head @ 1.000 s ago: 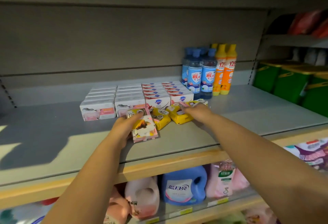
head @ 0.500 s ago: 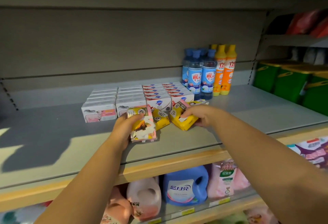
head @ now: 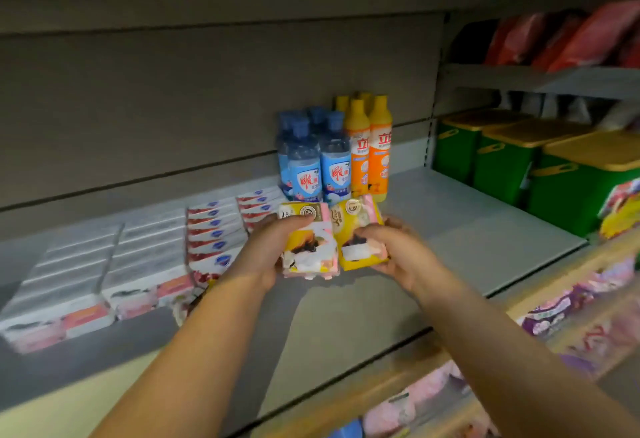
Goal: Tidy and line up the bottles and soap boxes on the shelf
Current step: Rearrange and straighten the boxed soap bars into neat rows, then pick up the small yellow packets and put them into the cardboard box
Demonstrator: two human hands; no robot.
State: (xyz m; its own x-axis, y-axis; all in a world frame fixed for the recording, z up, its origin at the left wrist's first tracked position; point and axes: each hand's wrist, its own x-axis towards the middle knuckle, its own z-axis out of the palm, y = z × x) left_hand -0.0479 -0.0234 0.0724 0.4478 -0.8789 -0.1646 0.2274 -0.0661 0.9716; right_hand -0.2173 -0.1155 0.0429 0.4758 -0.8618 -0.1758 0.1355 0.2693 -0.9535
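Soap packs (head: 309, 245): yellow, pink-edged, slightly blurred.

green bins (head: 502, 170), yellow lids, right bay | red packs (head: 588, 35) shelf above | pink pouches (head: 391, 413) below

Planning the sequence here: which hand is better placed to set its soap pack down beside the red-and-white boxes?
Probably left. The left hand holds its pink-sided pack nearest the red-and-white boxes; the right hand and its yellow pack lie beyond it.
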